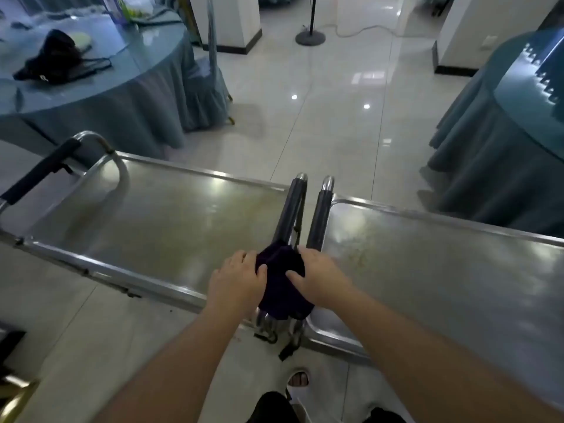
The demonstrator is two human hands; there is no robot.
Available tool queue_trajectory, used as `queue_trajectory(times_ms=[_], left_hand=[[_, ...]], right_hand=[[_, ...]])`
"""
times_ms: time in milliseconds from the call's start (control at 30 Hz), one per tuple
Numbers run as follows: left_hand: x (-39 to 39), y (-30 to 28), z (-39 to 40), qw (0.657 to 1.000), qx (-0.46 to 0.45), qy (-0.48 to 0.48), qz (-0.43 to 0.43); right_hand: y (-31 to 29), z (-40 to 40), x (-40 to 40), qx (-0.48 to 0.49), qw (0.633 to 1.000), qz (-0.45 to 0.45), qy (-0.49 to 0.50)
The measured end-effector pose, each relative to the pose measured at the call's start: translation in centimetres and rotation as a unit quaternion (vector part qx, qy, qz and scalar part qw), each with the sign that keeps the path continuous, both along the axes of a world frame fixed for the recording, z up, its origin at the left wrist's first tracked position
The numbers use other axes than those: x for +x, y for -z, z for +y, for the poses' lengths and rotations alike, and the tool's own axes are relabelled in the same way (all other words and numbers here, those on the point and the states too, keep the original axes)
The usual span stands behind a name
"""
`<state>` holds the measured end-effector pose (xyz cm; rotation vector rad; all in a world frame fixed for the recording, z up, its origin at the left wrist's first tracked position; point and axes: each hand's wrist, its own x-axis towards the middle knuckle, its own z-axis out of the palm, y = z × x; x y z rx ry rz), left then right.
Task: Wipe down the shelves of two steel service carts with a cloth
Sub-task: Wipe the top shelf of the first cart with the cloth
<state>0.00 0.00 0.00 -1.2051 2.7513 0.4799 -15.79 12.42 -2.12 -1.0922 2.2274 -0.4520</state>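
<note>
Here, left to right: the left steel cart's top shelf (158,221) lies flat and streaked, its long axis running away leftward. The left hand (236,283) rests at its near right corner, fingers curled onto the dark purple cloth (282,285). The cloth is bunched over the two carts' adjoining black-sleeved handles (305,212). The right hand (317,277) pinches its other edge, thumb across the top. The right steel cart's top shelf (427,270) extends rightward. Judgement: both hands equally near; either shelf is beside the cloth.
</note>
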Motion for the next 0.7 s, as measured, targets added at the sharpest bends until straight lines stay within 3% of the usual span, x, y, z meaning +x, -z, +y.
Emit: queue_trajectory(times_ms=[133, 400, 567, 700], left_hand=[[1.3, 0.8, -1.2, 0.999, -0.015, 0.002, 0.048], [2.3, 0.6, -2.4, 0.999, -0.001, 0.012, 0.052], [1.1, 0.3, -3.1, 0.996, 0.001, 0.025, 0.082], [-1.4, -0.1, -2.8, 0.993, 0.003, 0.041, 0.109]], right_hand=[[0.5, -3.1, 0.1, 0.042, 0.998, 0.053, -0.018], [0.7, -6.6, -2.6, 0.161, 0.985, 0.055, -0.038], [-0.6, -4.8, -2.8, 0.082, 0.996, 0.012, -0.044], [-2.3, 0.9, -3.2, -0.086, 0.975, -0.197, 0.059]])
